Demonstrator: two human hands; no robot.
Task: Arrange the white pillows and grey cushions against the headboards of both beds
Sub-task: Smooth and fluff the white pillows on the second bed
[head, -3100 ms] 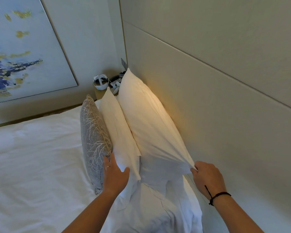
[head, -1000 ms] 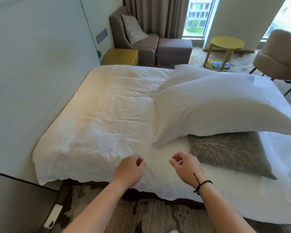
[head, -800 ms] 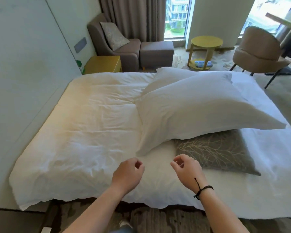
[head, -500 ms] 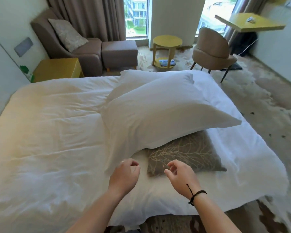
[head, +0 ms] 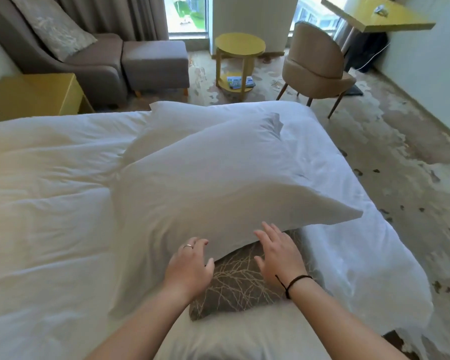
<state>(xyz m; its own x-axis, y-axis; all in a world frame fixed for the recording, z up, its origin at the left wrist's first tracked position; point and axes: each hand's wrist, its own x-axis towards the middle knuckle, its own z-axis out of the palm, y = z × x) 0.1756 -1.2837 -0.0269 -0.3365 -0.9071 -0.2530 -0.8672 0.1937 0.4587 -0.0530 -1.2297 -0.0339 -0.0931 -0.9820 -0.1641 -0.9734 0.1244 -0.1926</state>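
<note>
- Both hands, curled half a second ago, now spread: left hand (head: 190, 266) and right hand (head: 278, 252) lie loose-fingered at the near edge of the white pillow (head: 218, 183), grasping nothing
- Grey cushion (head: 242, 284) lies under the pillow
- Bare duvet (head: 44, 203) spreads left of the pillow

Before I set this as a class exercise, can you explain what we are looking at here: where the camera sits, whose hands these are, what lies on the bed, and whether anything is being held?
The camera is worn on a person's head and looks forward and down, so both arms reach in from the bottom edge. No machine is involved. The left hand and right hand are open and hold nothing; both reach toward the near edge of the front white pillow. That pillow lies partly over a grey cushion with a pale branch pattern. A second white pillow lies behind it. All rest on the white duvet.
</note>
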